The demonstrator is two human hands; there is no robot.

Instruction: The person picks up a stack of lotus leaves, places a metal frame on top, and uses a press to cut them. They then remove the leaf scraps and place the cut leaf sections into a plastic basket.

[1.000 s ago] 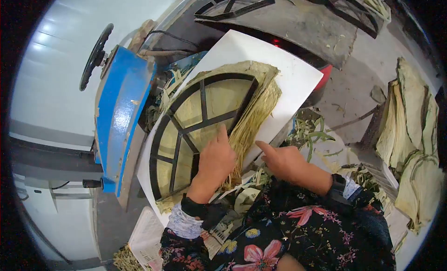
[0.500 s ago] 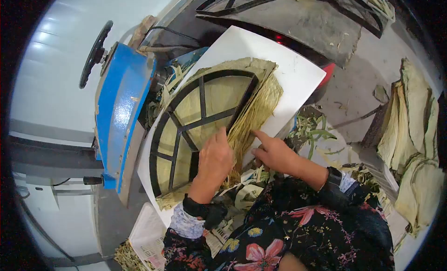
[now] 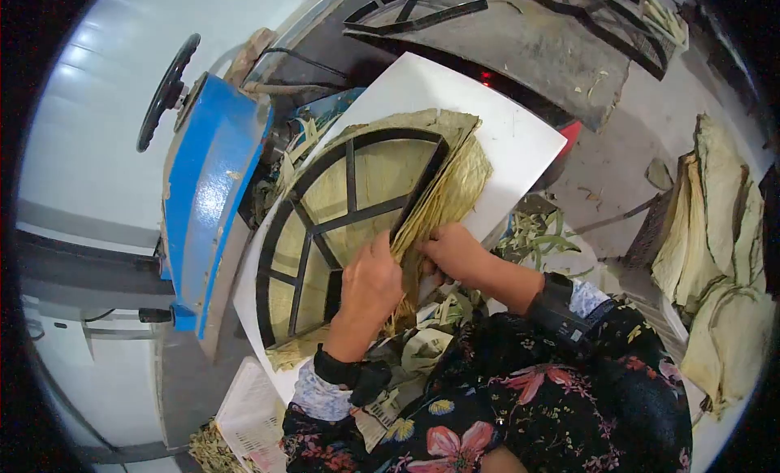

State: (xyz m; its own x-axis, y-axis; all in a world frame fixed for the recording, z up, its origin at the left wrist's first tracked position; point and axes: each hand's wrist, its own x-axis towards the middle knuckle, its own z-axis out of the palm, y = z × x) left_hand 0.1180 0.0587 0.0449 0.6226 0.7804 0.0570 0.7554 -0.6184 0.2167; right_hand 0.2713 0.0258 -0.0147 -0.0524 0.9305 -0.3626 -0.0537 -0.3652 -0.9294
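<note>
A fan-shaped black metal frame with inner bars (image 3: 351, 176) lies on a stack of dried yellow-green leaves (image 3: 453, 180) on a white board (image 3: 520, 123). The stack's layered edge sticks out past the frame's right side. My left hand (image 3: 370, 282) is at the frame's lower right bar, its fingers closed at the leaf edge; the fingertips are partly hidden. Close to its right, my right hand (image 3: 457, 249) has its fingers curled and pinched on the lower part of the leaf edges.
A blue machine part (image 3: 215, 197) with a black handwheel (image 3: 168, 93) stands at the left. More black frames (image 3: 414, 8) lie on the grey surface at the top. Large dried leaves (image 3: 719, 221) are piled at the right. Leaf scraps (image 3: 536, 233) lie beside the board.
My right hand has moved left and closed from a pointing finger into a pinch on the leaf edges. My left hand stays near the frame's bar, slightly lower.
</note>
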